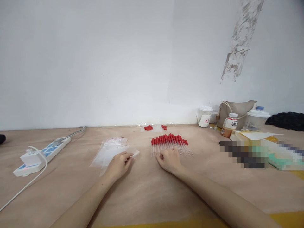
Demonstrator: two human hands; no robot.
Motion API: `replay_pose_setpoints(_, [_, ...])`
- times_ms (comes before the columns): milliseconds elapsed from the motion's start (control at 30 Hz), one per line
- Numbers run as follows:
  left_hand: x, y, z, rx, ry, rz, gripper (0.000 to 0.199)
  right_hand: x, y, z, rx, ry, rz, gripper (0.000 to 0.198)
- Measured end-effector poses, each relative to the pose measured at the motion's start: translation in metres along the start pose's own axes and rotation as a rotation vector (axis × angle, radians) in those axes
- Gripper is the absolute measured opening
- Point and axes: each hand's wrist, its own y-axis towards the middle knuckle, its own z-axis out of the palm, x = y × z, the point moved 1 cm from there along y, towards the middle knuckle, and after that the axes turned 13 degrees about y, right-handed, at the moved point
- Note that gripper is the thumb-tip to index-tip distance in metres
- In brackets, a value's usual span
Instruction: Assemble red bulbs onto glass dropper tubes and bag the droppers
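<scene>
Between the thumb and fingers of my left hand a small piece of clear plastic is pinched. Flat clear zip bags lie overlapping just left of and beyond that hand. My right hand is curled at the lower ends of a row of droppers. Each dropper has a red rubber bulb pointing away from me and a thin clear tube pointing toward me. The right fingertips are mostly hidden behind the hand, so whether they grip a tube does not show.
Loose red bulbs lie on clear plastic by the wall. A white power strip with cables is at left. At right stand a lidded cup, a bottle, a grey bag and a tub; blurred items lie nearer.
</scene>
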Motion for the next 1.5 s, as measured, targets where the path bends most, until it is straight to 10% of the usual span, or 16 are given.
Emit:
replay_pose_setpoints(200, [-0.032, -0.006, 0.0, 0.165, -0.49, 0.054, 0.04, -0.016, -0.037, -0.016, -0.036, 0.188, -0.168, 0.02])
replay_pose_setpoints(433, [-0.02, -0.014, -0.007, 0.31, -0.123, 0.43, 0.046, -0.014, -0.05, -0.021, 0.176, 0.503, -0.32, 0.007])
replay_pose_setpoints(1067, [-0.073, -0.039, 0.017, 0.24, 0.134, 0.077, 0.057, 0.004, -0.057, -0.02, 0.42, 0.471, -0.608, 0.043])
replay_pose_setpoints(1500, [-0.032, -0.019, -0.005, 0.387, -0.027, 0.497, 0.044, -0.039, -0.036, -0.033, 0.602, 0.774, -0.33, 0.029])
